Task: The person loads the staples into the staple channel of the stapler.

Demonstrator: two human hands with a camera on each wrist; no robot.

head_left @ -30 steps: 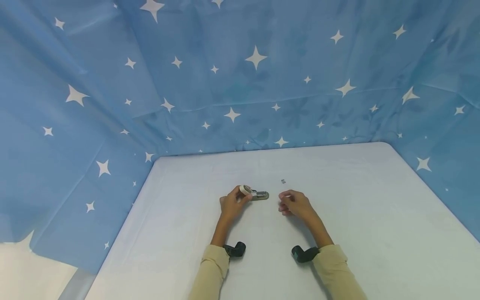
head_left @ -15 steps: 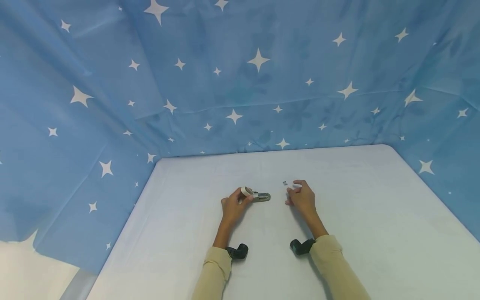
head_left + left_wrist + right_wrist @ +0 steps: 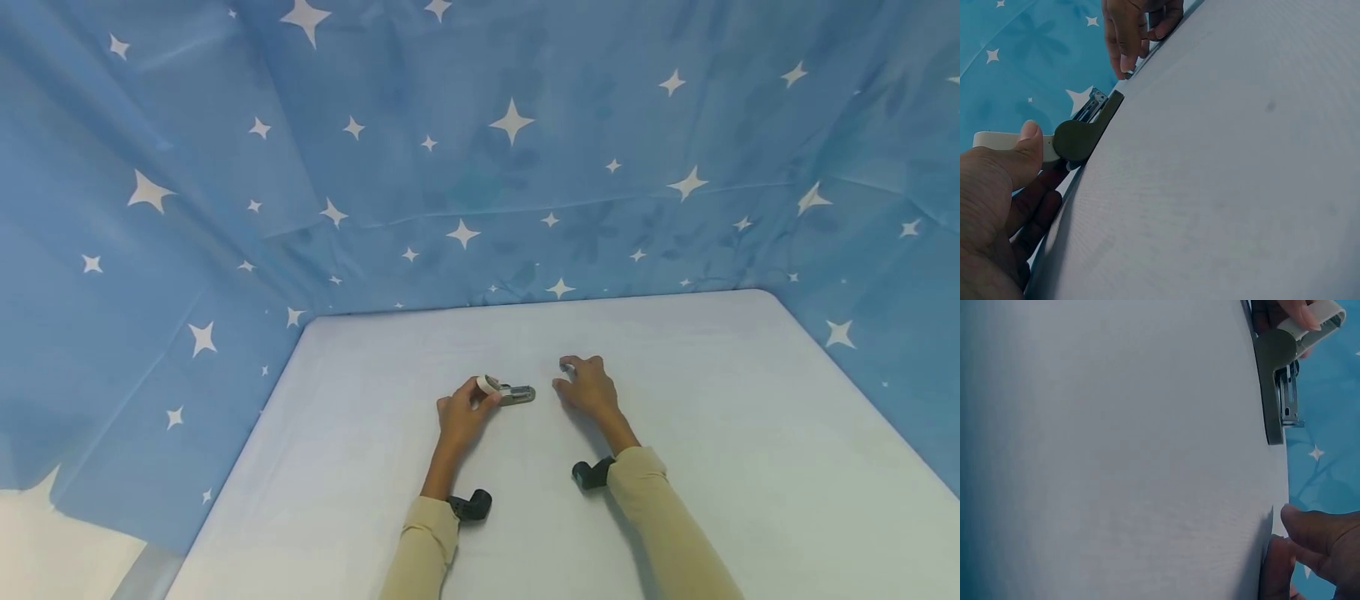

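My left hand [image 3: 459, 418] grips a stapler [image 3: 519, 396] by its white top cover, which is folded back from the grey-green base. The metal staple channel [image 3: 1289, 397] lies exposed in the right wrist view. To the right, my right hand [image 3: 592, 392] reaches over a small grey piece [image 3: 567, 367], apparently a short strip of staples, on the table. One fingertip is at or on this piece in the left wrist view, while the thumb stands apart from it. Fingers hide part of the piece.
A white-covered table [image 3: 360, 467] lies under both hands. Behind it and along its sides hangs a blue cloth [image 3: 480, 183] with white stars. Each wrist carries a black camera, such as the left camera [image 3: 472, 505].
My right hand has moved forward from beside the stapler, its fingers spreading, and now covers part of the small grey piece. The left hand keeps the stapler in about the same place.
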